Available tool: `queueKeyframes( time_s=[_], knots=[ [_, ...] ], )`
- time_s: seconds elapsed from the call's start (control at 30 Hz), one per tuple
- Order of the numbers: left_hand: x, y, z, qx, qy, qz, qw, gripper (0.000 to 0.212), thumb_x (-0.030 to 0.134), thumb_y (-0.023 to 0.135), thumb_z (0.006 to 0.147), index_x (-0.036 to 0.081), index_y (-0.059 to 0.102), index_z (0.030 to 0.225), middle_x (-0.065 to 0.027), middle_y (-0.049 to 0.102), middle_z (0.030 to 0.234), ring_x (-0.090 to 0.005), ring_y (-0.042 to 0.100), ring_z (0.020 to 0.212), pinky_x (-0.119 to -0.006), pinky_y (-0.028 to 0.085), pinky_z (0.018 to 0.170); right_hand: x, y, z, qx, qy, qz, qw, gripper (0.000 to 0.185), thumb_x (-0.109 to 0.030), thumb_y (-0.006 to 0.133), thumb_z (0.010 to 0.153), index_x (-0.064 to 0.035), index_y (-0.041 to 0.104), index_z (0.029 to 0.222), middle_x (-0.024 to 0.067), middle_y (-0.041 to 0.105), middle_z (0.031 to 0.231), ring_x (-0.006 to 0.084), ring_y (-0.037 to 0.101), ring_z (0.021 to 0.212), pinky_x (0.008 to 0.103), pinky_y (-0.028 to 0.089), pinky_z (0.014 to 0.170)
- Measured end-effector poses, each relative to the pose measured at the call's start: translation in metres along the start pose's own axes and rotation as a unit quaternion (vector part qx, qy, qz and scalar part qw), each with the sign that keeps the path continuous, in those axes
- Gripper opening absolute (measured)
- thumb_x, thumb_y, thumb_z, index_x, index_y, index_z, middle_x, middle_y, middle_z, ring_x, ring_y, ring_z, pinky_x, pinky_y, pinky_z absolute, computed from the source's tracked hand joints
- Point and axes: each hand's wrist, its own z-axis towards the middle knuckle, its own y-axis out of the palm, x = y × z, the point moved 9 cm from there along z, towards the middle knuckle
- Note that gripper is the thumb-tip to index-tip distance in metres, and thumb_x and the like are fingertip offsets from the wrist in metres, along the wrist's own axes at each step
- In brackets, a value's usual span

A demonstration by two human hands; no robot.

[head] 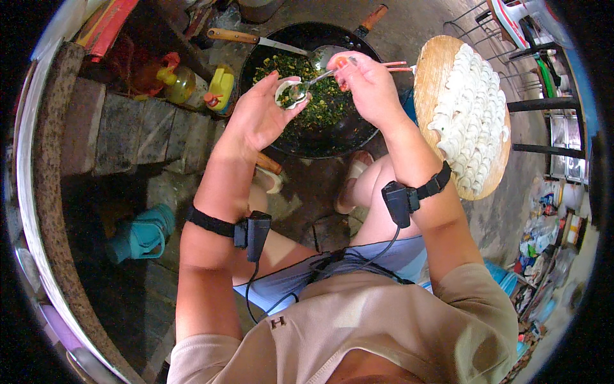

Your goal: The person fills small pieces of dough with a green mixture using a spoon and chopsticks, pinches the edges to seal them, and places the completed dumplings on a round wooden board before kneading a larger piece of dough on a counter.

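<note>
My left hand [261, 113] cups a round dumpling wrapper [301, 103] with chopped green filling on it. A metal spoon [320, 77] is gripped in my right hand [367, 89], its bowl resting on the filling in the wrapper. Both hands are above a black wok [316, 149] holding a chopped green and yellow filling [331, 108]. A wooden-handled spatula [283, 45] leans into the wok, its blade partly behind my right hand. Right of that hand, rows of folded white dumplings [472, 120] cover much of a round wooden board [428, 77].
Red chopsticks [395, 66] stick out between my right hand and the board. A yellow jug [221, 84] and an oil bottle [182, 86] stand left of the wok by a brick ledge [120, 129]. A teal pitcher [151, 233] is at lower left. Metal racks [542, 105] line the right.
</note>
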Motion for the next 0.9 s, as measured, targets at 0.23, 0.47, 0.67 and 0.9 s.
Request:
queueKeyframes(
  time_s=[0.23, 0.47, 0.67, 0.9],
  knots=[
    [-0.003, -0.004, 0.005, -0.012, 0.007, -0.013, 1.000, 0.043, 0.030, 0.034, 0.098, -0.007, 0.043, 0.117, -0.0146, 0.052, 0.110, -0.0255, 0.051, 0.102, -0.040, 0.043, 0.094, -0.012, 0.005, -0.002, 0.018, -0.008, -0.094, 0.995, 0.022, -0.019, 0.047, 0.091, -0.0026, 0.061, 0.092, 0.0096, 0.061, 0.072, 0.0197, 0.059, 0.066, 0.0303, 0.046, 0.063],
    [-0.006, -0.004, 0.001, 0.051, 0.039, -0.002, 0.998, 0.042, 0.030, 0.034, 0.098, -0.008, 0.041, 0.116, -0.0160, 0.049, 0.113, -0.0255, 0.046, 0.105, -0.040, 0.037, 0.098, -0.019, 0.021, -0.002, 0.012, -0.086, -0.186, 0.979, 0.020, -0.017, 0.047, 0.092, -0.0030, 0.060, 0.096, 0.0064, 0.059, 0.071, 0.0139, 0.055, 0.065, 0.0271, 0.045, 0.063],
    [-0.002, -0.002, -0.004, 0.057, 0.051, -0.010, 0.997, 0.036, 0.024, 0.035, 0.098, -0.007, 0.039, 0.115, -0.0162, 0.046, 0.116, -0.0260, 0.044, 0.109, -0.040, 0.036, 0.101, -0.023, 0.014, 0.001, 0.018, -0.084, -0.193, 0.977, 0.018, -0.016, 0.047, 0.090, -0.0029, 0.061, 0.091, 0.0130, 0.062, 0.073, 0.0248, 0.060, 0.066, 0.0341, 0.047, 0.063],
    [0.000, -0.013, 0.006, 0.016, 0.043, -0.022, 0.999, 0.028, 0.018, 0.040, 0.097, -0.005, 0.052, 0.105, -0.0120, 0.053, 0.107, -0.0232, 0.048, 0.106, -0.038, 0.039, 0.099, -0.011, -0.008, 0.002, 0.073, -0.020, -0.125, 0.989, 0.019, -0.017, 0.047, 0.090, -0.0027, 0.061, 0.089, 0.0101, 0.060, 0.069, 0.0221, 0.060, 0.065, 0.0321, 0.046, 0.063]
  ],
)
